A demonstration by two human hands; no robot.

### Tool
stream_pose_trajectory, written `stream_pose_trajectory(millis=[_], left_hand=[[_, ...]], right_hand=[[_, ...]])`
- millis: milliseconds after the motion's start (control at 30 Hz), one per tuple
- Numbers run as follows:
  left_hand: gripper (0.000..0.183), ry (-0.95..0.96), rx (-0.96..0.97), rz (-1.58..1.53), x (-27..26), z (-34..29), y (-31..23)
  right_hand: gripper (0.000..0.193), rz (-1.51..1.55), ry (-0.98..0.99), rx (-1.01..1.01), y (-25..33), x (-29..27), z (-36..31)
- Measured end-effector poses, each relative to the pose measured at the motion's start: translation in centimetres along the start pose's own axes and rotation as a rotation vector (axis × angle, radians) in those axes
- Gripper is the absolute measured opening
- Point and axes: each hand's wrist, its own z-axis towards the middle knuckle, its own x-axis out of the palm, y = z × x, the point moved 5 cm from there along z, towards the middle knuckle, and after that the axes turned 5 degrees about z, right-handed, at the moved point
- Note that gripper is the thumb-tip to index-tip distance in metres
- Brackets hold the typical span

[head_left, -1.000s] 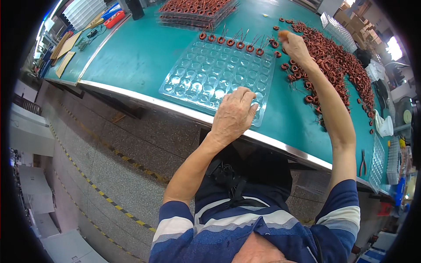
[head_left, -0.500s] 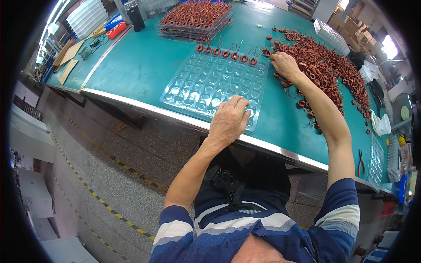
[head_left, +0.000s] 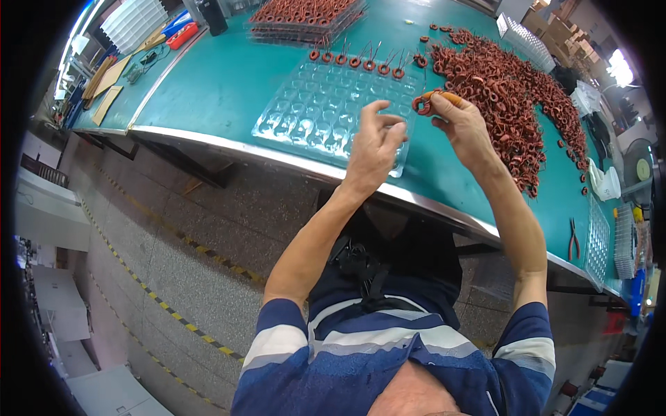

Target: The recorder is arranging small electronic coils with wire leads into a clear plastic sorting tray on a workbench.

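Observation:
My right hand (head_left: 463,128) pinches a red-brown wire-wound ring coil (head_left: 421,105) between thumb and fingers, just right of the tray. Something orange covers one of its fingertips. Over the right part of a clear plastic tray (head_left: 291,104) with round pockets, my left hand (head_left: 377,142) is raised with its fingers apart and nothing in it. A row of coils (head_left: 355,62) with upright wire leads fills the tray's far edge. One more coil (head_left: 420,61) lies at its far right corner. Beyond my right hand spreads a big heap of loose coils (head_left: 499,90).
Stacked trays full of coils (head_left: 302,17) stand at the far side of the green table (head_left: 201,90). Pliers (head_left: 574,239) and another clear tray (head_left: 595,239) lie at the right. A red bin (head_left: 182,35) and a black cylinder (head_left: 211,17) are at the far left.
My right hand has drawn back from the heap toward me, bringing a coil up. My left hand has lifted off the tray's near edge and moved farther in, fingers spreading.

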Motion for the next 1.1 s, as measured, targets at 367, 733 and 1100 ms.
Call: stream_pose_trajectory(millis=[367,733,1100], left_hand=[[0.017,0.185,0.045,0.026,1.5,-1.9,-0.3],[0.025,0.322,-0.328,-0.454,5.5,-5.1,-1.4],[0.025,0.181,-0.344,-0.286,6.3,-3.7,-0.9]], right_hand=[[0.044,-0.178,0.179,-0.052,0.0,0.3,-5.3],[0.027,-0.344,0.128,-0.139,1.1,-0.4,-8.6],[0.007,-1.184,-0.153,-1.083,4.4,1.6,-13.0]])
